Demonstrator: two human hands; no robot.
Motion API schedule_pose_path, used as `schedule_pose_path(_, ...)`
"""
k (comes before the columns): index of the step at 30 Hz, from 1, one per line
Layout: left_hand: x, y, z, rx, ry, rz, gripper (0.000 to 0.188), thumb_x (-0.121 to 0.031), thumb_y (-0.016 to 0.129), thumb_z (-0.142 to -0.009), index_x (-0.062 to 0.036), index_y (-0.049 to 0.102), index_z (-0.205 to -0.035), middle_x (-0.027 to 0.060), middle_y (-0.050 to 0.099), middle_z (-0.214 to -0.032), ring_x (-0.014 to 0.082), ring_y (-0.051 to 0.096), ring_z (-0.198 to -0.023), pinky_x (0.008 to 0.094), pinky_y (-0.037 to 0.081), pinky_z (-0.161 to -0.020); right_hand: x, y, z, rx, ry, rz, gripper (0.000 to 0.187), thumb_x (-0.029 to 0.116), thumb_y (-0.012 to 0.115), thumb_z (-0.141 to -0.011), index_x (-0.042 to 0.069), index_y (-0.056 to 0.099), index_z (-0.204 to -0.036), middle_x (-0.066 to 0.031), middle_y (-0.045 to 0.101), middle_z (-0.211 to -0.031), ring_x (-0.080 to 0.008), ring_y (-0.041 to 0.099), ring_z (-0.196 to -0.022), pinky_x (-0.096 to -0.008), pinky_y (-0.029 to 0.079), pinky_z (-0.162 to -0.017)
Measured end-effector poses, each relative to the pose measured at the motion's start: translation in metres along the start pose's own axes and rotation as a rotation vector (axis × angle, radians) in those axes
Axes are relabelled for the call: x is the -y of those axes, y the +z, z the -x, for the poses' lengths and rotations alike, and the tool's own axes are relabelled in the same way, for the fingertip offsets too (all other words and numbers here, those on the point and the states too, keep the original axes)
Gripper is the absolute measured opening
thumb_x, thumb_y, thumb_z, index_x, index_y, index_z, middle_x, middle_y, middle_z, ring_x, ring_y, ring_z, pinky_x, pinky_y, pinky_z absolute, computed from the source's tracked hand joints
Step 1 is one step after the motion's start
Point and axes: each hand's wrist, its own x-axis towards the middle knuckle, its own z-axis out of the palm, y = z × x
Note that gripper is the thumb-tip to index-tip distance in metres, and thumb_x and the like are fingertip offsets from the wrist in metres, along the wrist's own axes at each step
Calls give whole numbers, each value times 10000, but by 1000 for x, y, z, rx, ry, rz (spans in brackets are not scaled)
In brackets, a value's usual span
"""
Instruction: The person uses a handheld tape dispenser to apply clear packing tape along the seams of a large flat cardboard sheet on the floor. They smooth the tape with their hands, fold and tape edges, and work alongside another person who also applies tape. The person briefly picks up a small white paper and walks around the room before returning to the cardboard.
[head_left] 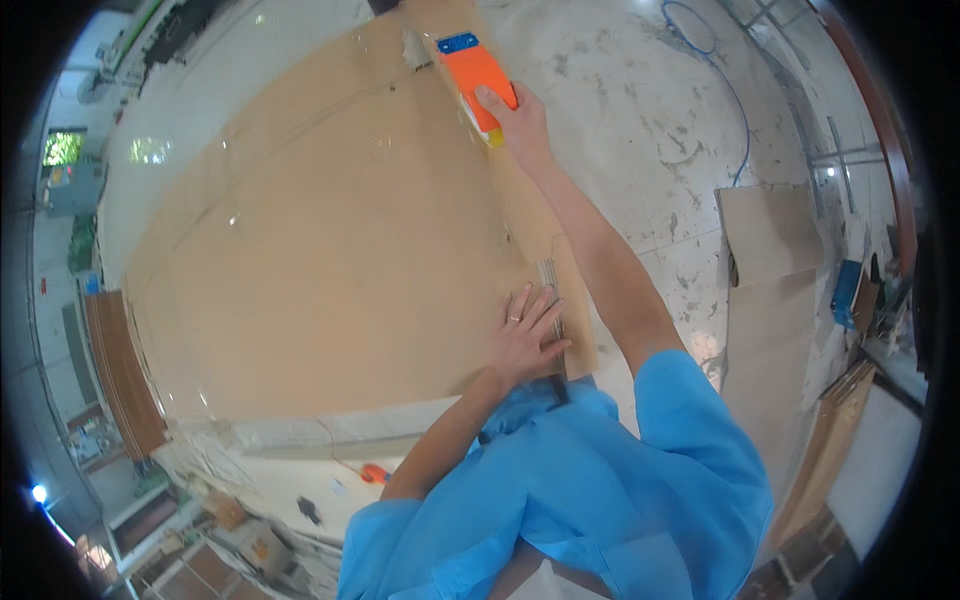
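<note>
A large flat brown sheet (340, 240) spreads out in front of me. At its far right edge my right hand (527, 125) is closed round a flat, oblong orange thing (477, 80) with a blue end and a bit of yellow near the hand. Its exact kind I cannot make out. The thumb lies on top of it, over a brown strip of the sheet's right side. My left hand (527, 338) rests flat with fingers spread near the sheet's near right corner. Under its fingertips runs a narrow grey ridged strip (547, 273).
To the right, a blue hose (742, 115) curls over the stained pale floor (640, 130). Cardboard pieces (770, 240) lie beside a blue box (846, 292). Boards (825, 440) lean at lower right. Near my left elbow sits a small orange object (375, 473).
</note>
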Motion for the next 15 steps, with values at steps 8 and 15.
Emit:
schedule_pose_path(8, 2, 5, -2, -65, 37, -24, 707, -633, 650, -903, -206, 576, -1462, 52, 458, -1600, 335, 345, -1506, 586, 243, -1217, -20, 2, -38, -176, -227, 38, 423, 342, 815, -919, -23, 636, -1037, -46, 663, -927, -102, 598, -850, -294, 504, -757)
schedule_pose_path(15, 1, 6, 0, -55, 11, 43, 701, -609, 665, -899, -232, 558, -1481, 26, 438, -1616, 322, 321, -1522, 577, 229, -1232, -36, -2, -76, -202, -153, 133, 477, 381, 803, -929, -46, 647, -1073, -54, 685, -932, -93, 604, -820, -278, 506, -719)
